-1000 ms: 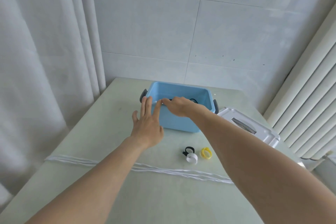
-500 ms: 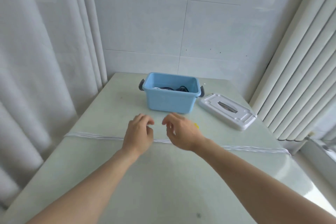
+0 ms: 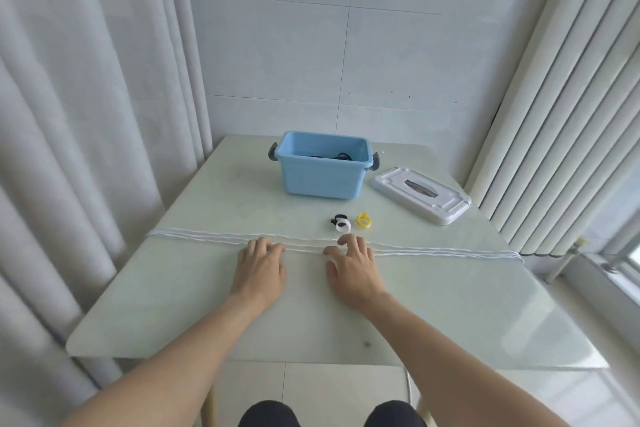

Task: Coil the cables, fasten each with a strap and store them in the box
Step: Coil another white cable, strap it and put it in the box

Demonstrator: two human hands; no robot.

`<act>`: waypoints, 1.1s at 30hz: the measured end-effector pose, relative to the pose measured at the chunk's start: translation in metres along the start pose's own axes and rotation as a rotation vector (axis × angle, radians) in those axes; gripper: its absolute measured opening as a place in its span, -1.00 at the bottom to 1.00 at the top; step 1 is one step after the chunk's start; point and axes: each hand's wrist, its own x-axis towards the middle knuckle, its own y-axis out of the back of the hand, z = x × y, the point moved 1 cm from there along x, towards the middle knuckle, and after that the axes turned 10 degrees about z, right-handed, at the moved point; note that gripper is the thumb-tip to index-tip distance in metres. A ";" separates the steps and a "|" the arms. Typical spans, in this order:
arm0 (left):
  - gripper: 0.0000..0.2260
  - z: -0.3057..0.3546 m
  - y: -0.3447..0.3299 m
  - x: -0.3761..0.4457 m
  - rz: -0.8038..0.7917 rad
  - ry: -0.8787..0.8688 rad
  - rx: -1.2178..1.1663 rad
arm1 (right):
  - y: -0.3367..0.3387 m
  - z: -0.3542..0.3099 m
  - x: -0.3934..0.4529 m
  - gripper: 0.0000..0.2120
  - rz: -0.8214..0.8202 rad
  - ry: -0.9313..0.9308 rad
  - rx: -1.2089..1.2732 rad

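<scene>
A pale green surface carries a white cable laid out in several long strands running straight across from the 9 o'clock edge to the 3 o'clock edge, where it hangs over the side. Both hands lie on it near the middle. The left hand rests palm down with its fingers curled slightly onto the strands; the right hand sits just beside it toward 3 o'clock, its fingers bent over the same strands. Whether either hand is actually pinching the cable or only touching it is hard to tell from this angle.

Just beyond the right hand, toward 12 o'clock, three small straps lie close together: a black strap touching a white strap, and a yellow strap a little apart toward 3 o'clock. Farther on at 12 o'clock stands a blue box with dark handles, open, with a dark cable showing inside it. The white lid lies flat on the surface beside the box, toward 2 o'clock. Pale curtains hang at 9 o'clock and ribbed white blinds at 3 o'clock, with a tiled wall behind.
</scene>
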 end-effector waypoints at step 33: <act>-0.65 -0.073 0.143 -0.026 -0.742 0.799 0.419 | 0.083 0.061 -0.049 -0.59 -0.276 -0.377 -0.066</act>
